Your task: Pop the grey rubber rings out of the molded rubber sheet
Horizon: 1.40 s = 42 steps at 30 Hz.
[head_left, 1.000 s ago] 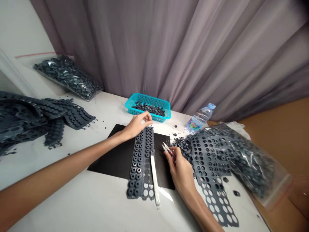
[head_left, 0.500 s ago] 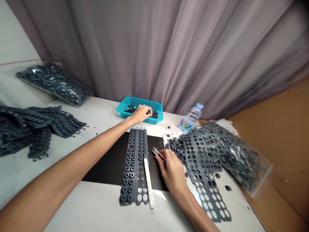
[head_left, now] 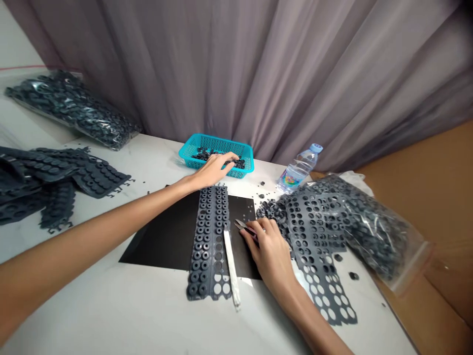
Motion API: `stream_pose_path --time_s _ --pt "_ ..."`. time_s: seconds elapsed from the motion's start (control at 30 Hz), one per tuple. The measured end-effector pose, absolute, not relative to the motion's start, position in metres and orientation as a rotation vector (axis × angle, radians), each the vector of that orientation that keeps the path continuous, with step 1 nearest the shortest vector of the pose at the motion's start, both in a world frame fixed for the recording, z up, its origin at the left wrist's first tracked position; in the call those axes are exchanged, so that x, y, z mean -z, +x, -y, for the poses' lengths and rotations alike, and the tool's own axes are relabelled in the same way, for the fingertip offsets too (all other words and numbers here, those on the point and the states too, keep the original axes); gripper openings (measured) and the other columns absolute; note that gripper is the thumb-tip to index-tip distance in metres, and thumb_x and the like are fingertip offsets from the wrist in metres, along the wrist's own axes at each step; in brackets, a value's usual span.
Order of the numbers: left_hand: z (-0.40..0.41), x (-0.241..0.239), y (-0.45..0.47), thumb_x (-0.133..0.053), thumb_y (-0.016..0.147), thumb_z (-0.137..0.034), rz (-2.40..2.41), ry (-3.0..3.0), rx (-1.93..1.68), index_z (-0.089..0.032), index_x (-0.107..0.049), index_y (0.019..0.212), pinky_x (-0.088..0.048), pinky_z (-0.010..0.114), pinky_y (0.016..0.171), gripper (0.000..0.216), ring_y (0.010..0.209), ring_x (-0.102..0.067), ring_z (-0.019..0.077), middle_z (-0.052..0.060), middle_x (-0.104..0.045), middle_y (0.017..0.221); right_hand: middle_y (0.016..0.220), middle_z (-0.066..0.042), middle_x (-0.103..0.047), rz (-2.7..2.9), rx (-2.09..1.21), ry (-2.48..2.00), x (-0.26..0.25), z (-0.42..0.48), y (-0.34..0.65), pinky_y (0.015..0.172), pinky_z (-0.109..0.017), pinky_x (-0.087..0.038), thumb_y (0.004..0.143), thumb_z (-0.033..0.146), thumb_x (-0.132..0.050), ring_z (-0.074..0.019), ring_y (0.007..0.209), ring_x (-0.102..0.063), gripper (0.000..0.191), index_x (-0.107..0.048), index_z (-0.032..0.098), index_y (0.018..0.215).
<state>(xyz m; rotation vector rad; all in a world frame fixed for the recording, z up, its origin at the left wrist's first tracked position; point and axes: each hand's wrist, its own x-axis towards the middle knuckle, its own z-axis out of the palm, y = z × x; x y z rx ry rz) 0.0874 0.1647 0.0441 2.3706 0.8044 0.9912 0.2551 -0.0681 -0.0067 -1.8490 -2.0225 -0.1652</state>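
Observation:
A dark rubber strip (head_left: 210, 236) studded with small rings lies lengthwise on a black mat (head_left: 173, 236), with a white stick (head_left: 231, 264) along its right side. My left hand (head_left: 214, 170) reaches over the rim of the teal basket (head_left: 192, 148) that holds loose rings; its fingers stretch out over the rings. My right hand (head_left: 271, 254) rests on the mat beside the strip, closed on small metal snips (head_left: 242, 226) whose tips point left.
Punched-out rubber sheets (head_left: 318, 246) and a clear bag of rings (head_left: 373, 231) lie at the right. A water bottle (head_left: 297, 170) stands behind them. More ringed sheets (head_left: 51, 177) and another bag (head_left: 70, 108) are at the left. A curtain hangs behind.
My left hand has left the strip's far end and gone forward to the teal basket, its fingers now spread. The right hand has stayed by the strip with the snips.

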Motion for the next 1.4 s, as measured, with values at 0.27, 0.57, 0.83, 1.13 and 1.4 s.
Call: stream_pose_path --time_s 0.27,0.57,0.83,1.13,1.4 --pt "-0.044 -0.015 0.042 -0.051 0.105 -0.026 -0.794 2.269 -0.986 -0.021 -0.059 0.106 -0.051 0.035 0.096 0.010 0.101 -0.065 0.0195 0.004 -0.067 0.107 0.097 -0.010 -0.067 2.045 0.227 -1.830 0.000 0.066 0.259 0.074 -0.036 -0.048 0.109 0.041 -0.048 -0.0254 0.090 -0.062 0.033 -0.070 0.021 0.098" --pt "-0.008 -0.008 0.020 -0.056 0.096 -0.021 -0.768 2.543 -0.602 -0.023 -0.053 0.108 -0.050 0.043 0.096 0.012 0.104 -0.057 0.0257 0.005 -0.061 0.108 0.077 0.002 -0.064 2.147 -0.460 -1.666 -0.017 0.077 0.236 0.061 -0.029 -0.043 0.096 0.047 -0.070 -0.0182 0.066 -0.062 0.051 -0.055 0.019 0.135" --pt "-0.002 -0.002 0.014 -0.057 0.100 -0.022 -0.748 2.466 -0.618 -0.025 -0.056 0.124 -0.048 0.046 0.107 0.024 0.121 -0.055 0.0272 0.006 -0.063 0.121 0.074 0.004 -0.062 1.986 -0.935 -1.509 -0.039 0.078 0.258 0.061 -0.024 -0.048 0.100 0.024 -0.052 -0.0140 0.063 -0.056 0.050 -0.047 0.022 0.150" --pt "0.001 -0.013 0.009 -0.058 0.098 -0.022 -0.759 2.578 -0.490 -0.027 -0.060 0.132 -0.049 0.047 0.104 0.034 0.115 -0.058 0.0276 0.006 -0.062 0.117 0.108 -0.004 -0.077 1.954 -0.851 -1.528 -0.048 0.078 0.269 0.070 -0.028 -0.055 0.105 0.032 -0.049 -0.0183 0.086 -0.072 0.029 -0.073 0.024 0.120" --pt "0.000 -0.012 0.007 -0.060 0.103 -0.029 -0.794 2.622 -0.584 -0.022 -0.068 0.110 -0.052 0.041 0.097 0.013 0.105 -0.060 0.0239 0.005 -0.063 0.108 0.084 -0.001 -0.064 2.048 -0.591 -1.532 -0.030 0.080 0.254 0.071 -0.029 -0.047 0.105 0.045 -0.055 -0.0161 0.073 -0.059 0.027 -0.059 0.022 0.092"
